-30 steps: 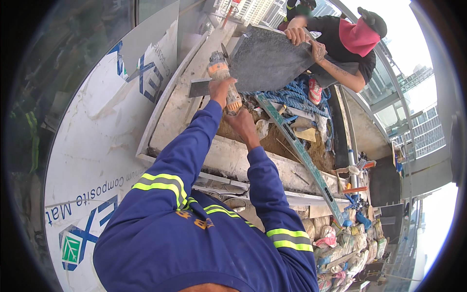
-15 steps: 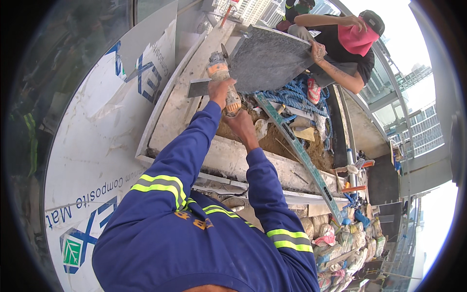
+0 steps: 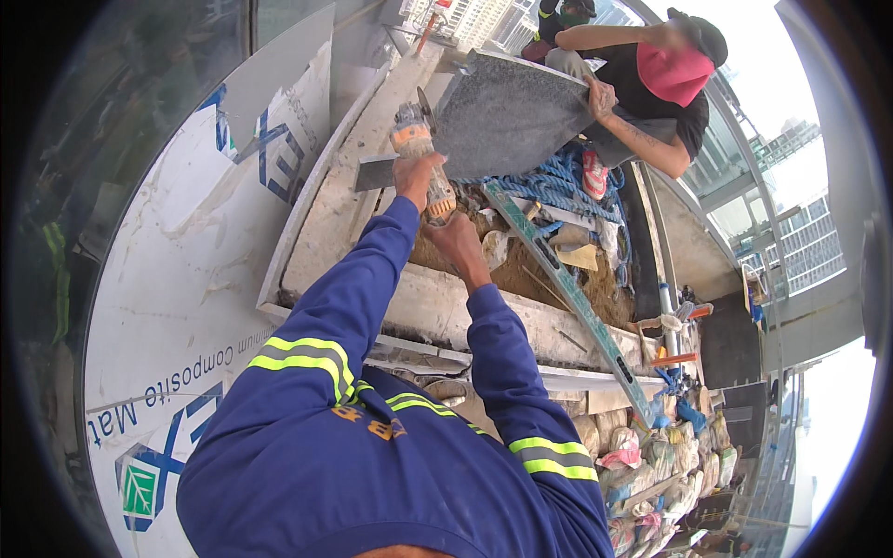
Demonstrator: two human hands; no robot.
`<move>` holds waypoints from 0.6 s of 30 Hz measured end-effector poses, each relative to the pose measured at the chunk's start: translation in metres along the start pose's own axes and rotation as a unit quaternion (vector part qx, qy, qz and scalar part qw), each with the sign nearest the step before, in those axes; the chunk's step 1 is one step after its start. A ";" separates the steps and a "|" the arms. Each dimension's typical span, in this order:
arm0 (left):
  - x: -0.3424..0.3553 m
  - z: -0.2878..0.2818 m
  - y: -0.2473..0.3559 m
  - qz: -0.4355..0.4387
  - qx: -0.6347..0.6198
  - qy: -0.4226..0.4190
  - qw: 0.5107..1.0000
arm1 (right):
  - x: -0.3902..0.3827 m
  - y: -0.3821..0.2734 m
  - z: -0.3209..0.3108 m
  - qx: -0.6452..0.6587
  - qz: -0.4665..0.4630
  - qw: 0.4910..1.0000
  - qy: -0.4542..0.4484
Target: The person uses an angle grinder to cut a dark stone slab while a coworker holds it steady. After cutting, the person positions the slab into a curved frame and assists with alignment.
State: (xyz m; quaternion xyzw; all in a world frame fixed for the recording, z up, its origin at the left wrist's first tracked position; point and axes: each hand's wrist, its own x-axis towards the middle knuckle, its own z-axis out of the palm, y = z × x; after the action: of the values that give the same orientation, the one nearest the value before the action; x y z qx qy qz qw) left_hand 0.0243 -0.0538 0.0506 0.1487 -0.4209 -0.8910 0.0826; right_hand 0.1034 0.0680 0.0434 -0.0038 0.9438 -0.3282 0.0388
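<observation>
Both my hands grip an orange and grey angle grinder (image 3: 412, 138). My left hand (image 3: 419, 180) is wrapped round its body near the head, and my right hand (image 3: 458, 244) holds the rear end. The grinder's thin disc (image 3: 426, 110) stands upright beside the left edge of a dark grey stone slab (image 3: 507, 116); whether it touches the slab I cannot tell. A co-worker (image 3: 665, 98) in a black shirt and pink face cloth crouches behind the slab, steadying its right edge with one hand. A smaller dark slab piece (image 3: 375, 174) lies left of my left hand.
A long green spirit level (image 3: 567, 284) slants across a soil-filled trough with blue rope (image 3: 558, 181). White printed panels (image 3: 195, 232) line the left. Filled sacks (image 3: 651, 465) pile up at lower right. Another person (image 3: 569, 14) is at the far back.
The view has shifted slightly, so most things sit a little further left. The co-worker's raised arm and head have moved a little. My hands keep the same grip on the grinder.
</observation>
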 end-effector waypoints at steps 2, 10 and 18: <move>-0.001 -0.004 -0.003 0.005 -0.001 0.001 1.000 | -0.004 0.003 0.003 0.012 0.000 1.000 -0.007; 0.002 -0.001 -0.003 0.005 0.004 0.002 1.000 | 0.005 0.003 0.006 0.019 -0.035 0.999 0.023; -0.005 -0.004 -0.005 0.005 -0.005 -0.016 1.000 | -0.010 -0.002 -0.005 -0.010 0.006 1.000 -0.002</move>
State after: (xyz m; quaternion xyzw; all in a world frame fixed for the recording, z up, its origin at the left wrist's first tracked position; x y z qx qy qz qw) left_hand 0.0299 -0.0519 0.0450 0.1317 -0.4187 -0.8949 0.0807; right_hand 0.1125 0.0696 0.0488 0.0008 0.9468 -0.3189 0.0422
